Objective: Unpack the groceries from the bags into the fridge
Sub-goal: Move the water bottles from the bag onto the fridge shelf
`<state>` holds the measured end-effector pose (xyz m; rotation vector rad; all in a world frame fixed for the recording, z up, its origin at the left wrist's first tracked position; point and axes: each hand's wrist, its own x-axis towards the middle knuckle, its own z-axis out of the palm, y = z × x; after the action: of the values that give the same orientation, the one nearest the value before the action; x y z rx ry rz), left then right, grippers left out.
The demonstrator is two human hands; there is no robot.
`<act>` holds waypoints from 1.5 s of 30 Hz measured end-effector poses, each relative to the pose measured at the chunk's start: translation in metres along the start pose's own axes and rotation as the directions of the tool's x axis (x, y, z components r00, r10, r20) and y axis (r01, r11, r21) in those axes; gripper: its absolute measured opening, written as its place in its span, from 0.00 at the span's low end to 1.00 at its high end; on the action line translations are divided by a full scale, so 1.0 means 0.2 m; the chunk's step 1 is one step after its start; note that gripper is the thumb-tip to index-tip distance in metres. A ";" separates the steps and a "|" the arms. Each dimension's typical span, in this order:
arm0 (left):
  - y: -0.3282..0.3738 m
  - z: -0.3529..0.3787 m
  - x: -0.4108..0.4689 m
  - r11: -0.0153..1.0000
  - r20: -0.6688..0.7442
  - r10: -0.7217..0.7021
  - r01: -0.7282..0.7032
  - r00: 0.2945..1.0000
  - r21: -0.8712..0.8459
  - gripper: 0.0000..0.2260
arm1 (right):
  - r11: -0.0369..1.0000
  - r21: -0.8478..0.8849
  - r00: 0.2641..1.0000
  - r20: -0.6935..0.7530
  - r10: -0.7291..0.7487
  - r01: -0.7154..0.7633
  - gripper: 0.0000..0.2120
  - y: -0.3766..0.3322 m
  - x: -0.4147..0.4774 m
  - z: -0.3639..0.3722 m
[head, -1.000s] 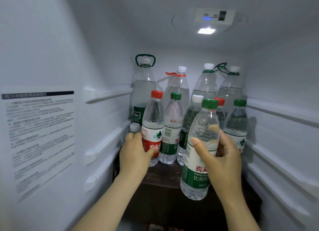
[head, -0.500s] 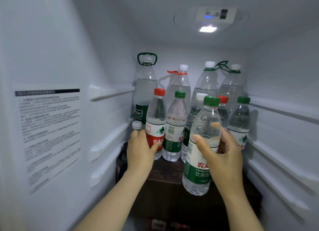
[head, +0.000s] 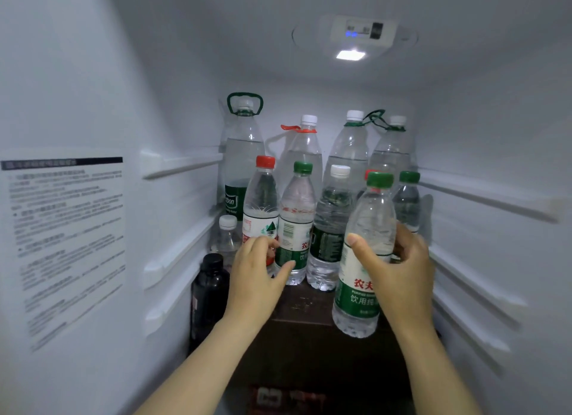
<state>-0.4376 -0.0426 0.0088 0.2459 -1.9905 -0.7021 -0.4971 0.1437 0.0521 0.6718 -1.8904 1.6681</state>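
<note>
Fingers (head: 360, 247) of the right hand (head: 399, 269) wrap the green-capped bottle (head: 371, 216), held upright just before the standing row, bare dark shelf (head: 309, 337) straight below its base. Left hand (head: 257, 269) hangs loose and empty beside the red-capped bottle (head: 261, 204).

Dim, cool and bluish throughout. Lit only by the small white ceiling lamp (head: 350, 55), blown out to flat glare, with two blue indicator dots (head: 352, 34) just behind it. Brightest below the lamp on the caps and shoulders of the water bottles (head: 297, 210); darkest far below it on the brown shelf (head: 303, 346). Sharpest on the green-capped bottle (head: 365, 259) nearest the camera. Soft grey shadow (head: 428, 210) thrown on the fridge wall (head: 495, 129) below and right of the lamp. Smeared far left of the lamp on the printed label (head: 65, 244); bowed by the wide lens toward the edges.
</note>
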 end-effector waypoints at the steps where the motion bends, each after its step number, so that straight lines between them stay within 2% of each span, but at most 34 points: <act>1: 0.00 0.01 0.01 1.000 0.021 0.006 -0.006 1.000 -0.006 0.14 | 1.000 -0.025 1.000 -0.008 -0.001 0.001 0.19 0.02 0.02 -0.02; 7: -0.03 0.05 0.04 0.998 0.087 0.032 -0.036 0.996 0.044 0.17 | 0.985 -0.164 0.995 -0.094 0.041 -0.056 0.25 0.11 0.10 -0.14; 10: -0.05 0.07 0.04 1.000 0.107 0.027 -0.027 0.994 -0.004 0.16 | 0.982 -0.182 0.991 -0.134 0.030 -0.054 0.27 0.14 0.13 -0.18; 12: -0.05 0.08 0.05 0.999 0.110 0.011 -0.005 0.994 -0.051 0.14 | 0.975 -0.216 0.986 -0.166 0.016 -0.053 0.24 0.15 0.15 -0.20; 17: -0.04 0.09 0.04 0.999 0.124 0.016 -0.010 0.992 -0.043 0.13 | 0.948 -0.317 0.969 -0.237 -0.069 -0.010 0.20 0.15 0.16 -0.19; 24: -0.03 0.07 0.03 0.994 0.249 0.054 -0.028 0.967 -0.108 0.08 | 0.907 -0.418 0.962 -0.263 -0.068 -0.050 0.31 0.20 0.13 -0.16; 34: -0.02 0.05 0.00 0.996 0.255 0.050 -0.028 0.966 -0.086 0.11 | 0.877 -0.459 0.976 -0.213 0.046 -0.142 0.39 0.10 0.06 -0.22; 38: 0.01 0.02 -0.04 0.992 0.224 0.010 0.019 0.974 -0.123 0.12 | 0.850 -0.512 0.982 -0.186 0.031 -0.124 0.34 0.02 -0.03 -0.27; 41: 0.06 -0.02 -0.12 0.983 0.223 -0.004 0.044 0.975 -0.176 0.13 | 0.826 -0.556 0.994 -0.106 0.039 -0.092 0.27 -0.02 -0.13 -0.30; 45: 0.13 -0.09 -0.23 0.976 0.273 0.060 0.001 0.960 -0.217 0.14 | 0.744 -0.668 0.998 0.028 0.061 -0.027 0.25 -0.06 -0.32 -0.33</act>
<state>-0.3961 -0.0074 -0.0046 -0.0148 -2.1551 -0.9690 -0.4371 0.2100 0.0246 0.3611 -2.3459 0.8649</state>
